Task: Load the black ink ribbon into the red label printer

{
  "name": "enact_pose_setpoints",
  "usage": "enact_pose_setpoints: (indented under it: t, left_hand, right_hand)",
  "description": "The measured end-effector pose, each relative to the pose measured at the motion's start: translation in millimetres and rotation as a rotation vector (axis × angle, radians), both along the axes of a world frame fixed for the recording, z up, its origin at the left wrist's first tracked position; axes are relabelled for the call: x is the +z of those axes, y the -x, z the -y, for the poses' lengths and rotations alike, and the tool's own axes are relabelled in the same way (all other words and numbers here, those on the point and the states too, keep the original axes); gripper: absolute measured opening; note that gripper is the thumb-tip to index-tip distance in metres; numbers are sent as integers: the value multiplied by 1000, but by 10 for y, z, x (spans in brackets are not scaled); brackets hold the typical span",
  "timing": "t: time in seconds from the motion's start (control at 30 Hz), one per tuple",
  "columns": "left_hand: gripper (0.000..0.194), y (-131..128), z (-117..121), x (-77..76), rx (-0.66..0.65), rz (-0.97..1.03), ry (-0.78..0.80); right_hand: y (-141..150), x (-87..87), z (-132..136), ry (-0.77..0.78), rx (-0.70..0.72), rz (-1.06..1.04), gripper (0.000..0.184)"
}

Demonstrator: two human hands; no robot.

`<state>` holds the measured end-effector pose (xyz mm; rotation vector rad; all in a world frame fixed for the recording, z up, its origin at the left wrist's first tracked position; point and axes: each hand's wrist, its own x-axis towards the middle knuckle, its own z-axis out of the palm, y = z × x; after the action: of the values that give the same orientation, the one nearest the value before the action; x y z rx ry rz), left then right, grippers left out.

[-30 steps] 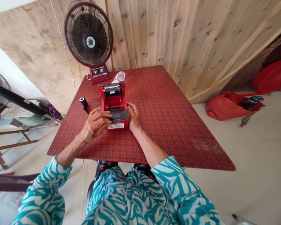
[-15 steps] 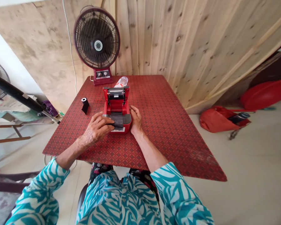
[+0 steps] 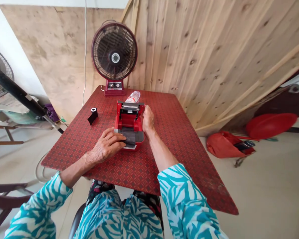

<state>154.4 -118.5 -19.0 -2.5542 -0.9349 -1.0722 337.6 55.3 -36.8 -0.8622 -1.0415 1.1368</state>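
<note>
A small red printer (image 3: 129, 125) stands on the table with its lid (image 3: 131, 108) raised. Over its grey front edge lies a black strip (image 3: 128, 136), coming from inside the body. The fingers of my left hand (image 3: 109, 143) are closed on the strip's left side, pressing it at the front; the thumb is hidden. At the right edge of the raised lid is my right hand (image 3: 149, 121), its fingers curled around that edge and partly hidden. A black roll (image 3: 93, 112) with a white core stands to the left, its loose end trailing onto the table.
Behind the printer a clear plastic bottle (image 3: 133, 97) lies on the red patterned table (image 3: 179, 156). A maroon fan (image 3: 115, 58) stands at the back left, against the wooden wall. On the floor to the right is a red bag (image 3: 224, 145) with a dark bottle in it.
My right hand has moved up from the printer's right side to the edge of the raised lid. My left hand stays on the black strip. The whole view has shifted.
</note>
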Motion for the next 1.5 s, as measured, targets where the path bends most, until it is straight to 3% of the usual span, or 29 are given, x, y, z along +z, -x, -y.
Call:
enact_pose_setpoints:
  t: [0.13, 0.23, 0.4, 0.5, 0.63, 0.77, 0.83, 1.07, 1.23, 1.5]
  left_hand:
    - [15, -2, -19, -41, 9, 4, -13]
    - [16, 12, -44, -104, 29, 13, 19]
    - [11, 15, 4, -50, 1, 67, 137]
    - [19, 13, -11, 39, 10, 272, 235]
    - [40, 32, -302, 43, 242, 806, 536]
    - [60, 74, -648, -61, 251, 1012, 947]
    - [62, 87, -720, -93, 240, 1041, 1053]
    - [69, 91, -756, -49, 172, 1109, 1162]
    - [69, 29, -740, -87, 91, 1209, 1113]
    - [64, -187, -592, -251, -21, 1490, 1099]
  right_hand:
    - [-186, -43, 234, -109, -58, 117, 52]
    - [-298, -37, 421, -177, -62, 215, 35]
    - [-343, -79, 606, -92, -8, 208, 18]
    - [-341, -112, 653, -21, 18, 203, 14]
    - [-305, -114, 689, 59, 45, 136, 23]
    - [-257, -119, 702, 112, 85, 23, 41]
    - [-255, -132, 697, 113, 97, 3, 44]
    - [-299, -138, 661, 14, 127, 139, 48]
    - [-271, -88, 697, -31, 99, 202, 54]
    - [-171, -75, 809, 100, 46, 48, 55]
